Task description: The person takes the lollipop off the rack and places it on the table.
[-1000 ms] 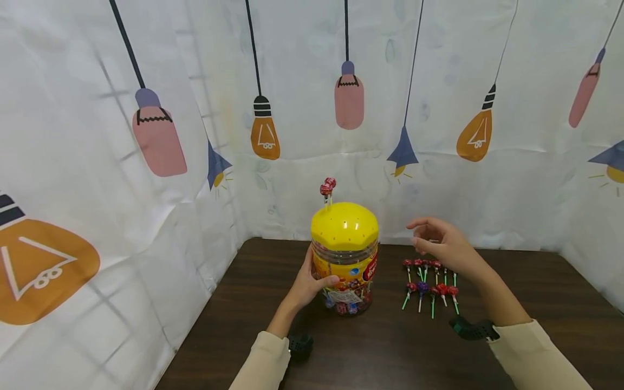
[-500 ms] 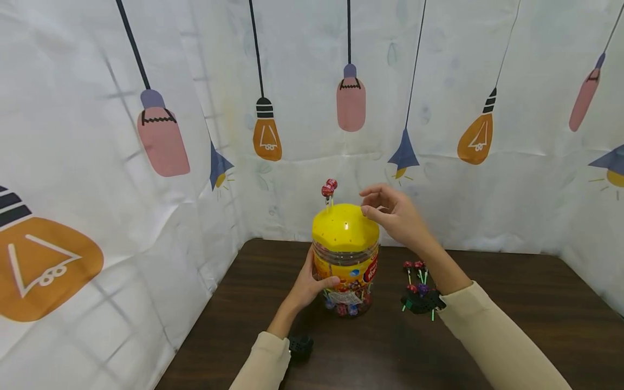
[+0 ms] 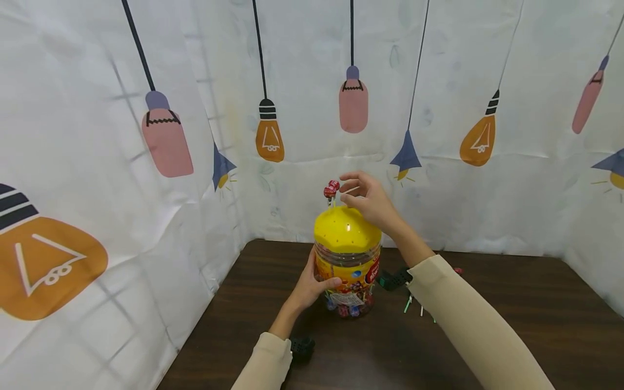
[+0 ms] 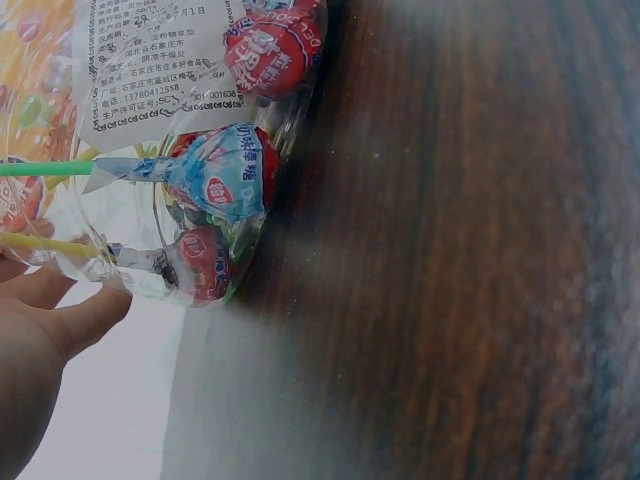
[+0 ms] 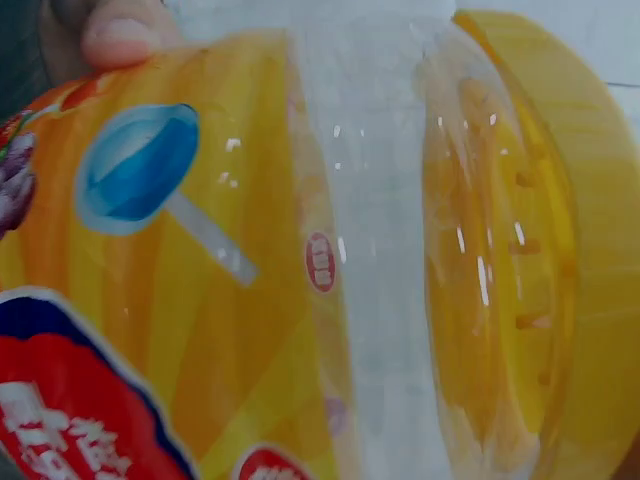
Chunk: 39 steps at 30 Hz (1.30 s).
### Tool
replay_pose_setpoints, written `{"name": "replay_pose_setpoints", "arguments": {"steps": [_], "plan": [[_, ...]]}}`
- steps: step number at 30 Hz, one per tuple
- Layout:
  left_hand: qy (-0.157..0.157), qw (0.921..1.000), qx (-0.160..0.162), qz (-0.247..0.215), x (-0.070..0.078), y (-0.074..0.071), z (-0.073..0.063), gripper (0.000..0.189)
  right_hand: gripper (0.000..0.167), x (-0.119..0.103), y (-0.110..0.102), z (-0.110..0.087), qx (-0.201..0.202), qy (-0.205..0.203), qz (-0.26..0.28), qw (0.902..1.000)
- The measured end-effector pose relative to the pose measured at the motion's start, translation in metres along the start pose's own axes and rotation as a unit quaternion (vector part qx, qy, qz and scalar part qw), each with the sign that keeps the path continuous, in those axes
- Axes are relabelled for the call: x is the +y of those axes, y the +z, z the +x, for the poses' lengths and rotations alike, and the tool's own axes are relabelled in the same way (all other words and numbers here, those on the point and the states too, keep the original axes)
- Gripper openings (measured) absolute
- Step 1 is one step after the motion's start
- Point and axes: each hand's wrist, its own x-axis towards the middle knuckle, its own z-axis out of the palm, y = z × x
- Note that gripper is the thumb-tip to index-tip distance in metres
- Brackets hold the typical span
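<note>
A clear plastic candy jar [image 3: 347, 273] with a yellow printed label and a yellow domed lid [image 3: 346, 233] stands upright on the table. My left hand [image 3: 308, 284] grips its left side, thumb across the front. Two red-wrapped lollipops [image 3: 330, 192] stick up from small holes in the lid. Beside them, over the lid, is my right hand [image 3: 370, 201], its fingers bent, thumb and index finger apart with nothing visible between them. More wrapped lollipops [image 4: 225, 175] show through the jar wall in the left wrist view. The right wrist view faces the label and the lid's rim [image 5: 600, 220].
Several lollipops [image 3: 408, 303] lie on the dark wooden table [image 3: 517, 303] right of the jar, mostly hidden under my right forearm. A white curtain [image 3: 302, 200] printed with hanging lamps closes off the back and the left side.
My right hand has moved left from above the lollipops on the table, across the lid, to beside the two upright lollipops. My left hand keeps its grip on the jar.
</note>
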Motion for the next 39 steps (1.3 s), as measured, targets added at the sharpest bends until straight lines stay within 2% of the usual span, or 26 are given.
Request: {"name": "replay_pose_setpoints", "arguments": {"steps": [10,15,23,32,39], "plan": [[-0.008,0.9999,0.005,0.011,0.002,0.0,-0.001,0.105,0.044,0.003,0.007,0.012,-0.029,0.016,-0.008,0.9994],[-0.007,0.9999,0.005,0.013,0.003,0.0,-0.002,0.105,0.041,0.001,0.009,0.013,-0.025,0.017,-0.017,0.9994],[-0.006,0.9999,0.004,0.015,0.003,0.0,-0.002,0.106,0.04,0.002,0.012,0.011,0.002,-0.004,-0.009,0.9999],[0.002,0.9999,0.005,0.015,0.0,0.0,-0.001,0.106,0.04,0.004,0.013,0.006,0.063,-0.035,0.035,0.9968],[-0.002,0.9999,0.005,0.017,0.0,0.0,-0.001,0.105,0.044,-0.005,0.006,-0.003,0.068,-0.059,0.051,0.9947]]}}
